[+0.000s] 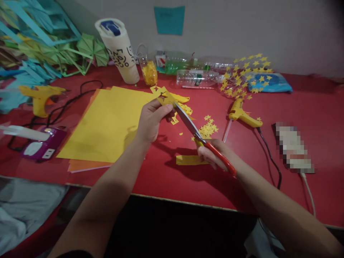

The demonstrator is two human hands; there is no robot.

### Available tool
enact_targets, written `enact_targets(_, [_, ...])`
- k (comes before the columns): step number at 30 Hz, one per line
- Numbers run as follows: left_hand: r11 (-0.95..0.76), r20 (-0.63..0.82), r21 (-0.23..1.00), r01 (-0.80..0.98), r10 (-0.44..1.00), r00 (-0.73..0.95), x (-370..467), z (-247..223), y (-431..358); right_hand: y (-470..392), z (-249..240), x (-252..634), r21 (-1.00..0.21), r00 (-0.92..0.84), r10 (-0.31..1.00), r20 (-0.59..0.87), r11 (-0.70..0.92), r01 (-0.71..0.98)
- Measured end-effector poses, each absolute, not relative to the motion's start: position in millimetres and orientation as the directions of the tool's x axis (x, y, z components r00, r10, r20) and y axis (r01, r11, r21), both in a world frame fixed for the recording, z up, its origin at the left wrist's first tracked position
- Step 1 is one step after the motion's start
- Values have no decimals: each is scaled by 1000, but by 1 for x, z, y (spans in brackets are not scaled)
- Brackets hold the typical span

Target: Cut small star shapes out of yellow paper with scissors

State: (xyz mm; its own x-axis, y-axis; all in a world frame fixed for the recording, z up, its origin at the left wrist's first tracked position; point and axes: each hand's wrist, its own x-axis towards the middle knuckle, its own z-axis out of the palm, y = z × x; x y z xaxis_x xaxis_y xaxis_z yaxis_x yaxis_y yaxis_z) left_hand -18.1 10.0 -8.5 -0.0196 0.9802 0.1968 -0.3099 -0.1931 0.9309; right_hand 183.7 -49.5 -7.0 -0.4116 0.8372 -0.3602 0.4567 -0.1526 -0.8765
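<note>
The left hand (pixel 152 120) pinches a small yellow paper piece (pixel 170 97) between thumb and curled fingers, above the desk (pixel 158 181); the right hand (pixel 215 152) is closed round the red-handled scissors (pixel 200 138), tips at the paper's edge. To cut cleanly, it seems best to steady the scissors and turn the paper into the blades — short snips, thumb clear. Cut yellow stars (pixel 209 128) lie in a pile beyond the right hand. How far the blades part is hard to make out, and the right fingertips are partly hidden.

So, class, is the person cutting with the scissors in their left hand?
No, the red-handled scissors are in the right hand, while the left hand holds yellow paper.
</note>
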Motion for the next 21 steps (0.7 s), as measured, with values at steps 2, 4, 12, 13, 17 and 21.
enact_targets(2, [-190, 196, 935, -300, 981, -9, -19, -9, 10, -49, -7, 183, -874, -412, 834, -367, -158, 459])
enact_targets(4, [-188, 196, 939, -288, 981, -4, -20, -9, 10, -49, -7, 183, -868, -402, 830, -387, -179, 464])
enact_targets(12, [-166, 173, 941, -295, 985, -5, -21, -6, 12, -50, -11, 184, -862, -377, 835, -400, -204, 463])
enact_targets(13, [-165, 172, 940, -298, 985, -5, -22, -6, 12, -50, -12, 184, -865, -384, 832, -401, -205, 458])
enact_targets(17, [-159, 165, 944, -290, 986, -5, -22, -7, 12, -50, -12, 185, -868, -379, 834, -400, -213, 448])
enact_targets(21, [-151, 156, 951, -271, 988, -2, -23, -7, 13, -50, -11, 185, -864, -377, 832, -407, -216, 454])
